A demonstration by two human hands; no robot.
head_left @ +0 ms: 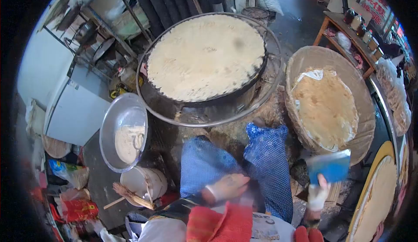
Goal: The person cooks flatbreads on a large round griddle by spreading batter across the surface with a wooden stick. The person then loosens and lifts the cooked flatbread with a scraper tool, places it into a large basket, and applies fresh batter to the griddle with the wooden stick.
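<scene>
My right hand (318,193), in a white cuff, grips a flat scraper (328,167) with a blue face and a pale top edge, held up at the near side of a big lined basket (363,133). My left hand (228,186) rests over my lap, slightly blurred, its fingers stretched to the right with nothing visible in them. Ahead of me a large round griddle (226,99) carries a wide, pale sheet of batter or flatbread (204,57) with a ragged edge. Browned flatbreads (326,107) lie in the basket, with a folded white piece at their top.
At left, a metal basin (109,124) holds pale batter (127,144) and a hooked handle. Below it stands a white bucket (150,182) with a straw brush (130,194) across it. A metal ring (209,123) surrounds the griddle. A wooden table (348,37) with bottles stands back right.
</scene>
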